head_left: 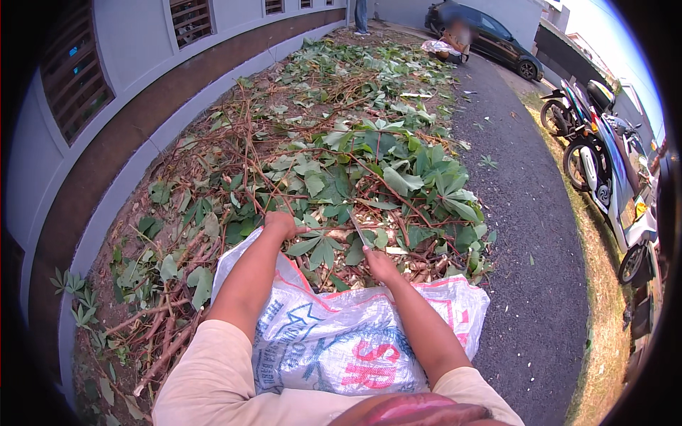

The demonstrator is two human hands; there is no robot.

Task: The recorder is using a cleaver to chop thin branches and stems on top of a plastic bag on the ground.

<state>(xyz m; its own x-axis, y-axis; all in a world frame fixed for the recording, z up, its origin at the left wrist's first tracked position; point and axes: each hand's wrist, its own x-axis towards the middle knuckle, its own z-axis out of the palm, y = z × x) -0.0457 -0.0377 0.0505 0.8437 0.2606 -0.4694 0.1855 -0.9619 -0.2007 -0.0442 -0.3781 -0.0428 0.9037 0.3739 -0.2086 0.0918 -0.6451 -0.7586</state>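
Observation:
My left hand (283, 226) is closed around a thin reddish-brown leafy stem (334, 228), which reaches right from my fingers across the pile. In my right hand (381, 263) is a knife (357, 226), its narrow blade pointing up and away, close to the stem. Beneath both hands lies a heap of cut stems and broad green lobed leaves (323, 250), with pale chopped pieces among them. A white woven plastic sack (334, 341) with red and blue print spreads under my forearms.
Leafy branches (305, 128) cover the ground ahead. A light wall with slatted openings (128, 64) runs along the left; an asphalt path (526, 234) along the right. Motorcycles (600, 156) stand beyond it. Far off are a dark car (490, 35), a seated person (455, 39) and a standing person's legs (361, 18).

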